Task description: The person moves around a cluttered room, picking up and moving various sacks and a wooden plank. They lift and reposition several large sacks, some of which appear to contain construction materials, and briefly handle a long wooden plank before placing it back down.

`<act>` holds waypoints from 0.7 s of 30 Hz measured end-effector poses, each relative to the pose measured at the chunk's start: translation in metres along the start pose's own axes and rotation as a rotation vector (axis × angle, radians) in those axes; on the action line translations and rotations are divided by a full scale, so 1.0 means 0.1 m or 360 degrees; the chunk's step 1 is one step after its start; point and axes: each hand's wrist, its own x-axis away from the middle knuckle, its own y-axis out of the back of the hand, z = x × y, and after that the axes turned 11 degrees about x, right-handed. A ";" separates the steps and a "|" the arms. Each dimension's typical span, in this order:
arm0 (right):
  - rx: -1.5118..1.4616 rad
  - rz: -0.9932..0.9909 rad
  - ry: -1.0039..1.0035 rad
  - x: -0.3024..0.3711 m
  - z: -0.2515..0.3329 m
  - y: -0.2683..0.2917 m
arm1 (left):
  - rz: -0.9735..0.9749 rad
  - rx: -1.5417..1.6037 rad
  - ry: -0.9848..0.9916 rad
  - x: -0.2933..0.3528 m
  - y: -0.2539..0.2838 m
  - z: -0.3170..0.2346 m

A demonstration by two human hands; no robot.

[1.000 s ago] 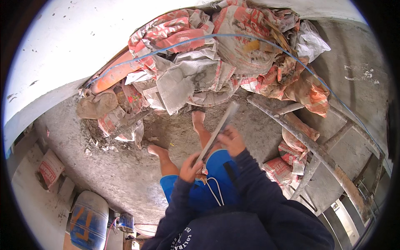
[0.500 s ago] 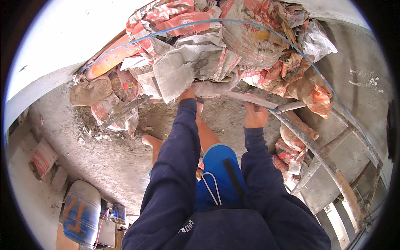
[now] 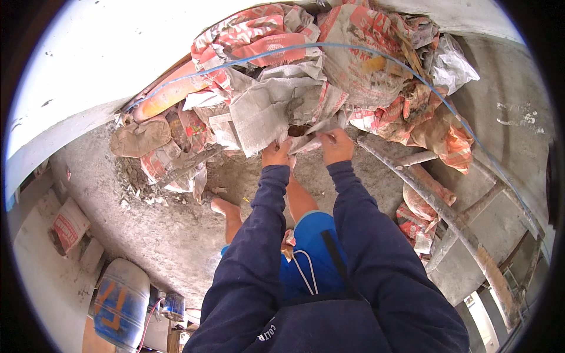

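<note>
- Left hand (image 3: 275, 154) and right hand (image 3: 338, 147), fingers pinching the grey sack (image 3: 305, 142) on either side!
- Opening its mouth, it seems; next move calls for even spreading.

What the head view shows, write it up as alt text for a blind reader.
A person's left hand and right hand pinch pale grey sacking on either side of a dark gap, at the front of a heap of crumpled red-and-white sacks. A blue line arcs across the heap; a frame of poles is at right, a blue barrel lower left.
</note>
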 end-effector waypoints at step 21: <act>-0.1981 -0.0532 -0.1217 -0.32 -1.20 -0.66 | 0.0080 0.1254 0.0496 -0.88 0.11 0.25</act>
